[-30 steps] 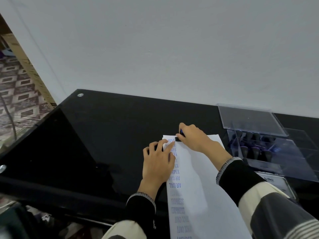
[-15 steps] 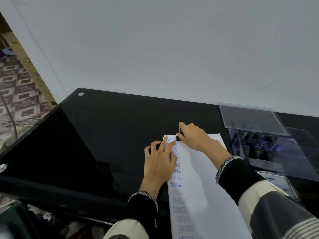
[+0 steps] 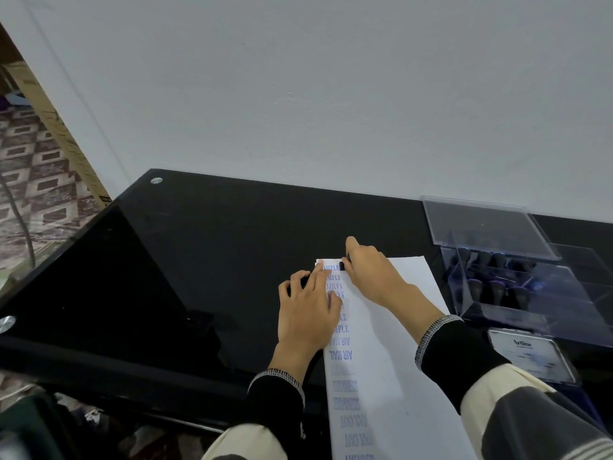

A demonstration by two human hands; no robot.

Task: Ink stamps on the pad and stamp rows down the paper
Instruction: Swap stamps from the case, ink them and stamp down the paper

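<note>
Nearest the camera, two sleeves with black knitted cuffs edged in pale stitching are seen reaching forward over a white sheet of paper (image 3: 398, 376), which is laid flat on a glossy black glass table (image 3: 205, 260). A column of blue stamped words is printed down the paper's left edge, among them AIR MAIL and EXPRESS, some upside down to the camera. An ink pad (image 3: 530, 355) in a flat metallic tin with a printed lid is set just right of the paper, partly hidden by the right sleeve.

The left hand (image 3: 306, 313) is laid across the paper's left edge with fingers spread and only slightly bent, nothing being held; the sheet is pressed down by it. Further on, at the paper's top left corner, a small black stamp (image 3: 342, 265) is pinched by the curled fingers of the right hand (image 3: 371, 273) and held against the sheet beside the topmost print.

Beyond, to the right, a clear plastic box (image 3: 530, 287) with its hinged lid raised is seen, dark knob-handled stamps standing in rows inside. A plain matte wall (image 3: 331, 94) is behind.
</note>
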